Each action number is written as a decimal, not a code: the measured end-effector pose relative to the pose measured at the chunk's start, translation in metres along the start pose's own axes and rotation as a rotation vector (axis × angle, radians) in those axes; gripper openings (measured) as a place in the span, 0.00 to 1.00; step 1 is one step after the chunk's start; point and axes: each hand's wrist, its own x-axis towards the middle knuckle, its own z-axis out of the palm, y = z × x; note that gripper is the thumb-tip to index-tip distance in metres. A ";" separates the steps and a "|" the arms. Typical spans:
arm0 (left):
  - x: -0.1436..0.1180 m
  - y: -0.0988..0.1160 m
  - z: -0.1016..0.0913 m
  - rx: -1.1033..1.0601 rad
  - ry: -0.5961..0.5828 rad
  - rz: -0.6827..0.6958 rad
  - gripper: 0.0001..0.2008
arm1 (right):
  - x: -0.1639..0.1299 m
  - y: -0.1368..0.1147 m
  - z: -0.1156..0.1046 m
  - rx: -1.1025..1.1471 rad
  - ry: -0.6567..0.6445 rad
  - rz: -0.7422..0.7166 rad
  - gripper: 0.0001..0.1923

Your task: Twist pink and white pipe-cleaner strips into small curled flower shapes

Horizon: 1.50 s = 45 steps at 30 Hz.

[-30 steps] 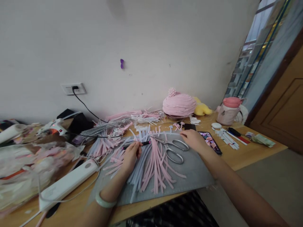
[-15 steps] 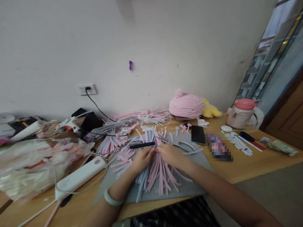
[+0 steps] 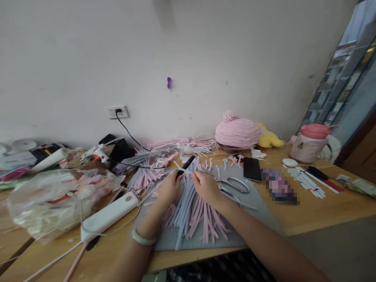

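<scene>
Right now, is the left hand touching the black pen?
Touching. The head view shows the left hand gripping the black pen, its pink-tipped end sticking out.

Two hands [image 3: 169,191] [image 3: 206,188], one bangle [image 3: 143,238], one pair of scissors [image 3: 220,181].

Your left hand [image 3: 168,190] hides the lower end of the pen [image 3: 189,161], and your right hand [image 3: 207,190] covers part of the pale strip [image 3: 185,170]. The phone [image 3: 279,185] is blurred into blocks. The pink dome [image 3: 237,133] partly hides the yellow toy [image 3: 269,139]. The bottom edge cuts off both your forearms [image 3: 261,243].
</scene>
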 end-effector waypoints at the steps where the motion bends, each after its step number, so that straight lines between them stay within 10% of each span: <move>1: -0.002 0.005 0.002 -0.130 -0.015 -0.032 0.10 | -0.003 -0.001 0.003 0.009 -0.005 -0.012 0.16; 6: -0.014 0.019 0.012 -0.558 -0.102 -0.052 0.14 | -0.008 -0.001 0.008 0.106 -0.090 0.015 0.17; 17: -0.017 0.019 0.015 -0.617 -0.148 0.004 0.25 | 0.002 0.020 0.023 0.628 -0.357 0.284 0.30; 27: -0.014 0.020 0.015 -0.875 -0.108 -0.080 0.18 | 0.001 0.017 0.012 1.283 -0.594 0.287 0.20; 32: -0.017 0.026 0.009 -0.963 -0.070 -0.150 0.16 | 0.007 0.030 -0.004 1.175 -0.880 0.346 0.17; 39: -0.025 0.028 0.000 -0.568 -0.382 0.137 0.10 | 0.016 0.051 -0.014 0.865 -1.052 0.343 0.12; 45: -0.022 0.026 -0.001 0.025 -0.286 0.302 0.06 | 0.011 0.036 -0.014 0.591 -0.647 0.211 0.08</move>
